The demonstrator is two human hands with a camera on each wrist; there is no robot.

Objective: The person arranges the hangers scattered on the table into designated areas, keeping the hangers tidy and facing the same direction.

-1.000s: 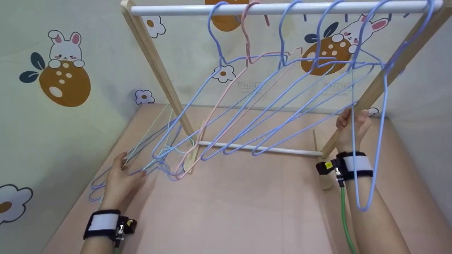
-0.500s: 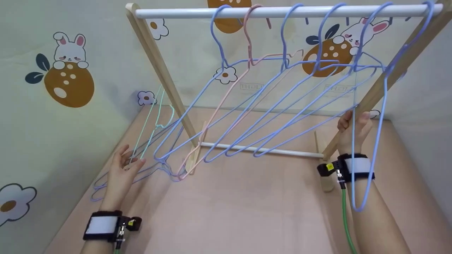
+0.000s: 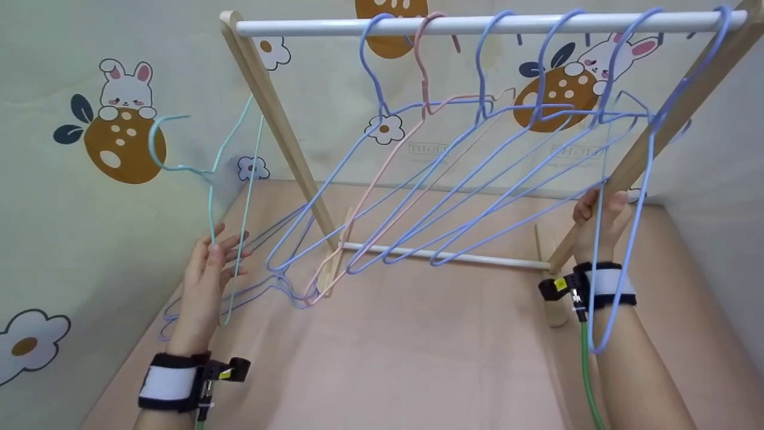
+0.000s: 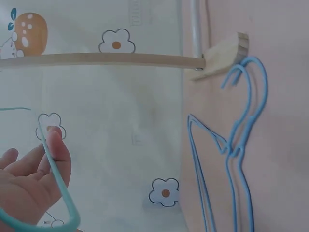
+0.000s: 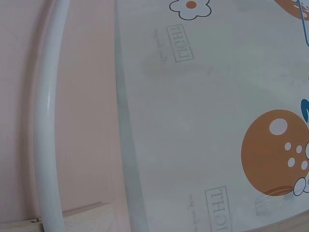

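We are mid-lift: our left hand pinches the thin mint-green wire hanger, raised off the pink tabletop, its hook pointing left. Our right hand wraps around the slanted wooden rack leg, steadying it. Next, we judge, the hook must turn toward the white top rail.

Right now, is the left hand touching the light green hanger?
Touching. In the left wrist view the green hanger lies across the left hand's fingers; the head view shows it lifted in that hand.
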